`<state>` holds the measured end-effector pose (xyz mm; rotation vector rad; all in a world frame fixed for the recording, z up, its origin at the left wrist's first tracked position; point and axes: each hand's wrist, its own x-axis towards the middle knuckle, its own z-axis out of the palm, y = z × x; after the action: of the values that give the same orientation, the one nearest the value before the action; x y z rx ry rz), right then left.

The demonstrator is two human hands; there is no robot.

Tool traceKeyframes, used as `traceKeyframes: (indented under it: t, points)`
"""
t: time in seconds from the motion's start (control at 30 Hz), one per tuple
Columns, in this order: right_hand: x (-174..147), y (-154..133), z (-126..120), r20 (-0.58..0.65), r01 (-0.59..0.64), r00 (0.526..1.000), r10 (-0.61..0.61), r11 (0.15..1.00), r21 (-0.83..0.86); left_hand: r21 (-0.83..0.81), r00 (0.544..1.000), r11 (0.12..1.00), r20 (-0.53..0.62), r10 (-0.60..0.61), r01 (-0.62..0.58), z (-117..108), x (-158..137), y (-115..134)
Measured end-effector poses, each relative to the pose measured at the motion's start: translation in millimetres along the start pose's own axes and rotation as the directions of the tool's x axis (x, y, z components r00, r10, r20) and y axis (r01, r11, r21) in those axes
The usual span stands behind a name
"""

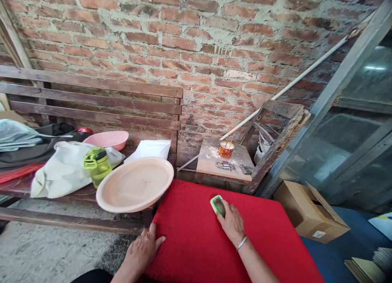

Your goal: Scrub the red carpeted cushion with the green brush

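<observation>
A bright red cloth (190,234) covers a flat surface in front of me. My right hand (234,223) has its fingers around a small green brush (217,204) with a pale rim, held low over or against the cloth; whether it touches cannot be made out. A silver bangle is on that wrist. At the cloth's left edge rests my left hand (141,250), thumb spread apart and fingers stretched along the edge, holding nothing visible.
A wooden bench (92,219) on the left bears a pale basin (134,186), a green bottle (98,168), a white bag (63,168) and a pink basin (112,139). Padlocks (225,165) and a patterned cup (226,151) sit on a small stand. A cardboard box (301,209) lies right.
</observation>
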<state>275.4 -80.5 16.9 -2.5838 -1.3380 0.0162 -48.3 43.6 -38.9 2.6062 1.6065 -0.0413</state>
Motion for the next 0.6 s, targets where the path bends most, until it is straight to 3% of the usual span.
traceKeyframes:
  t: [0.17, 0.3, 0.4, 0.43, 0.5, 0.6]
  points:
    - [-10, 96, -39, -0.057, -0.297, 0.954, 0.293, 0.950, -0.100, -0.030, 0.996, 1.000, 0.092, 0.008, -0.005, -8, 1, 2]
    - [-42, 182, -76, -0.075, -0.540, 0.842, 0.535, 0.833, -0.117, -0.113, 0.987, 0.993, 0.160, -0.015, 0.034, -21, 0, 3]
    - [-66, 222, -94, -0.135, -0.657, 0.750, 0.648, 0.753, -0.034, -0.168, 0.983, 0.982, 0.176, -0.061, 0.091, -30, 0, 4]
    - [-72, 227, -96, -0.156, -0.666, 0.734, 0.661, 0.746, 0.027, -0.185, 0.981, 0.975, 0.173, -0.091, 0.123, -32, 0, 4]
    - [-78, 220, -92, -0.171, -0.622, 0.750, 0.640, 0.769, 0.151, -0.220, 0.976, 0.956, 0.147, -0.162, 0.192, -34, 2, 7]
    - [-84, 169, -69, -0.126, -0.461, 0.854, 0.505, 0.846, 0.266, -0.283, 0.966, 0.924, 0.114, -0.233, 0.257, -29, 6, 12]
